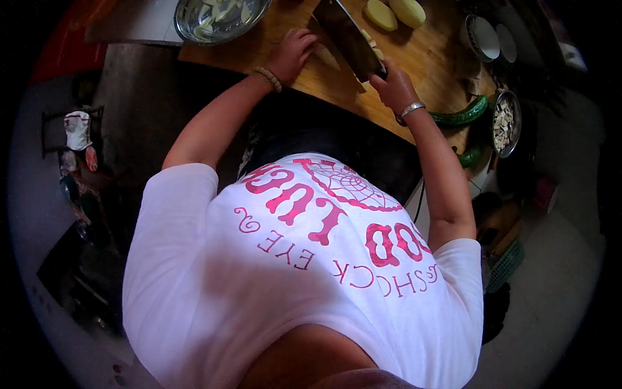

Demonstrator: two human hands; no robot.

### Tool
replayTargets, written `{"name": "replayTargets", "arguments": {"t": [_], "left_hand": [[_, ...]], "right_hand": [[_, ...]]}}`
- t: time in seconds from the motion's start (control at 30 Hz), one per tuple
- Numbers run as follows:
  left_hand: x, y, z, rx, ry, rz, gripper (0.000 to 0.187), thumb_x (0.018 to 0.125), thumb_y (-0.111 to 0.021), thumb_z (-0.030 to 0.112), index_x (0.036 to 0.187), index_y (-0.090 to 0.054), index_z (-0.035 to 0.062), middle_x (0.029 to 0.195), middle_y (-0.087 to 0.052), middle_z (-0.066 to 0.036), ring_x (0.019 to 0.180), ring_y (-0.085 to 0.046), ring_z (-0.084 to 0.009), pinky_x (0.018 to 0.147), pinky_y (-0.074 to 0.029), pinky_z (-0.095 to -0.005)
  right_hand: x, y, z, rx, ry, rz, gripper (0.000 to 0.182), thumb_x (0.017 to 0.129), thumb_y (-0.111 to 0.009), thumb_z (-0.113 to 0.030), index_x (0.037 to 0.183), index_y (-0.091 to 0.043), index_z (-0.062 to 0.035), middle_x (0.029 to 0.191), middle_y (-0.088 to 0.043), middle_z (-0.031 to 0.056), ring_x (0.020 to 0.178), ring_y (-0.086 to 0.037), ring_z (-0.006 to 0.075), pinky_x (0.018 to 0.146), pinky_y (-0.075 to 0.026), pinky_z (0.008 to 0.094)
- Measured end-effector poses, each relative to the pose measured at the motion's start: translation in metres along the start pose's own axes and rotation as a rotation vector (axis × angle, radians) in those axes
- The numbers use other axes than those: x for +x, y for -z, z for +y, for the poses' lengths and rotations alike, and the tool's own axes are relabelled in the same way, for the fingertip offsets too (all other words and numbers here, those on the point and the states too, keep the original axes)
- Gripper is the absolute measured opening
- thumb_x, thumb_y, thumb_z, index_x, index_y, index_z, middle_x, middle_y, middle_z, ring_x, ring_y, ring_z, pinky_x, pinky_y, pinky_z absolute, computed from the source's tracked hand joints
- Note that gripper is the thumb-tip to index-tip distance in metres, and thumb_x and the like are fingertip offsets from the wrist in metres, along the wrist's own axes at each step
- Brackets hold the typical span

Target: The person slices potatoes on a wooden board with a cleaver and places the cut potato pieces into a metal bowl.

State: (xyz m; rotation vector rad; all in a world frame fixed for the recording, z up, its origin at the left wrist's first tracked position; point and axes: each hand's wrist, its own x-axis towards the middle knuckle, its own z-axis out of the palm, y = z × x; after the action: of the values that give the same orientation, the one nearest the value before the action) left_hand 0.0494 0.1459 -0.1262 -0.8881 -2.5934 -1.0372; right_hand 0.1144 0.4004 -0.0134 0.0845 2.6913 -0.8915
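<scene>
My right hand point(392, 86) is wrapped around the handle of a cleaver point(346, 35), its broad dark blade angled away over the wooden board point(285, 16). Small pale cut pieces point(372, 44) lie along the right side of the blade. On the left, my left hand point(293, 55) rests on the board with its fingers curled together over the end of a pale potato piece point(327, 57). The fingertips are partly hidden. Two peeled potatoes point(380, 15) sit beyond the blade at the top.
A metal bowl point(180, 23) with pale slices stands at the upper left. Green cucumbers point(468, 114) lie by the right edge, beside a metal bowl of chopped pieces point(503, 123). White bowls point(483, 37) stand at the upper right. A green basket point(505, 267) is lower right.
</scene>
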Motion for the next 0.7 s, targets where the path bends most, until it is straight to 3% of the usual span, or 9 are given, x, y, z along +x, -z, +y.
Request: {"name": "replayTargets", "arguments": {"t": [0.13, 0.2, 0.33, 0.4, 0.53, 0.6, 0.7], "left_hand": [[0.013, -0.001, -0.018, 0.032, -0.062, -0.106, 0.025, 0.088, -0.06, 0.009, 0.112, -0.057, 0.006, 0.118, -0.054, -0.017, 0.108, -0.052, -0.0361, 0.096, -0.042, -0.0437], [0.02, 0.0, -0.027, -0.062, -0.022, -0.126, 0.026, 0.083, -0.061, 0.007, 0.109, -0.058, 0.0063, 0.105, -0.058, -0.012, 0.102, -0.053, -0.0336, 0.087, -0.046, -0.0408], [0.048, 0.029, -0.014, -0.111, -0.095, -0.309, 0.024, 0.084, -0.063, 0.006, 0.107, -0.057, 0.005, 0.108, -0.057, -0.015, 0.104, -0.054, -0.0348, 0.089, -0.047, -0.0437], [0.057, 0.022, -0.021, 0.117, -0.282, -0.232, 0.028, 0.083, -0.064, 0.005, 0.109, -0.057, 0.005, 0.107, -0.058, -0.014, 0.103, -0.055, -0.0347, 0.087, -0.048, -0.0443], [0.059, 0.002, -0.028, 0.097, -0.127, -0.347, 0.033, 0.083, -0.065, 0.006, 0.115, -0.057, 0.0063, 0.114, -0.057, -0.015, 0.106, -0.054, -0.0359, 0.09, -0.047, -0.0446], [0.05, -0.008, -0.03, -0.052, -0.128, 0.031, 0.012, 0.086, -0.057, 0.011, 0.096, -0.062, 0.0113, 0.091, -0.061, -0.008, 0.093, -0.058, -0.0287, 0.079, -0.048, -0.0397], [0.045, -0.013, -0.038, 0.072, -0.224, 0.088, 0.011, 0.087, -0.056, 0.015, 0.095, -0.063, 0.0129, 0.091, -0.061, -0.008, 0.093, -0.058, -0.0281, 0.079, -0.048, -0.04]], "right_hand": [[-0.005, -0.004, 0.007, 0.043, 0.009, 0.023, 0.036, 0.082, -0.066, -0.019, 0.112, -0.053, -0.0024, 0.09, -0.064, 0.0261, 0.086, -0.064, 0.0393, 0.073, -0.05, 0.0436], [-0.007, -0.004, 0.007, 0.039, 0.018, 0.043, 0.035, 0.082, -0.065, -0.019, 0.11, -0.054, -0.0015, 0.09, -0.064, 0.0259, 0.086, -0.064, 0.0392, 0.073, -0.05, 0.0431], [-0.01, -0.003, 0.004, 0.065, -0.041, 0.024, 0.035, 0.081, -0.066, -0.019, 0.108, -0.054, 0.0006, 0.09, -0.064, 0.0257, 0.084, -0.064, 0.0394, 0.073, -0.05, 0.0439], [-0.009, -0.008, 0.009, 0.057, -0.03, 0.037, 0.035, 0.081, -0.066, -0.019, 0.108, -0.054, 0.0011, 0.091, -0.064, 0.0257, 0.085, -0.064, 0.0393, 0.073, -0.05, 0.0443], [-0.01, -0.012, 0.015, 0.053, -0.021, 0.077, 0.035, 0.082, -0.065, -0.018, 0.108, -0.054, 0.0007, 0.09, -0.064, 0.0261, 0.085, -0.064, 0.0402, 0.072, -0.05, 0.0452], [-0.016, -0.009, 0.007, 0.019, -0.024, 0.059, 0.035, 0.082, -0.065, -0.018, 0.109, -0.053, 0.0005, 0.09, -0.064, 0.0262, 0.085, -0.064, 0.0406, 0.071, -0.05, 0.0454], [-0.022, -0.008, 0.001, 0.015, -0.024, 0.043, 0.038, 0.082, -0.066, -0.019, 0.111, -0.051, -0.0003, 0.089, -0.064, 0.0262, 0.084, -0.064, 0.0416, 0.071, -0.05, 0.0456]]}}
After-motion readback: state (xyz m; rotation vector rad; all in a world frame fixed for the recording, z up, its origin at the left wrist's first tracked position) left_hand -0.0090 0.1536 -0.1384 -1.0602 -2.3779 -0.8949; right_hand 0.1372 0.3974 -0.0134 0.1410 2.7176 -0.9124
